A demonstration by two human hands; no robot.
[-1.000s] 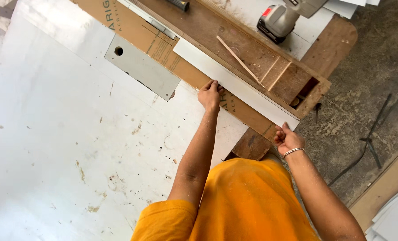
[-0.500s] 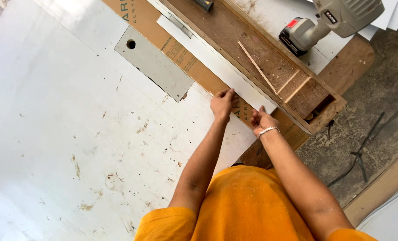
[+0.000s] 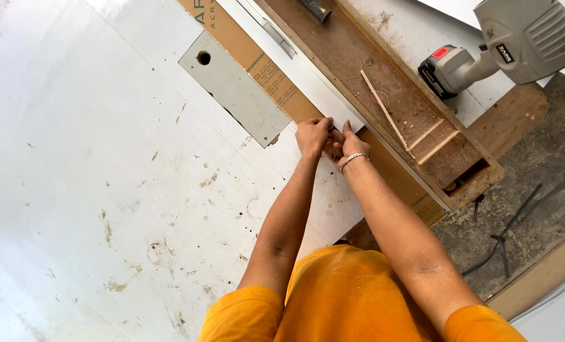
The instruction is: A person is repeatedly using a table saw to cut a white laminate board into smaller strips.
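A long white strip (image 3: 307, 82) lies on a brown cardboard-faced board (image 3: 263, 66) and runs away from me towards the top. Both hands meet at its near end. My left hand (image 3: 313, 135) has its fingers curled on the strip's end corner. My right hand (image 3: 351, 147), with a thin bracelet at the wrist, presses against the left hand and pinches the same end. The fingertips hide the strip's edge, so how they grip it does not show.
A grey plate with a round hole (image 3: 235, 88) lies on the large stained white sheet (image 3: 105, 190). To the right is a wooden frame (image 3: 421, 145) with a thin stick (image 3: 380, 104), then a cordless power tool (image 3: 504, 47). Black cables lie on the floor (image 3: 507, 237).
My right hand has come in from the board's right edge to join my left hand at the strip's near end. The view has shifted with my head.
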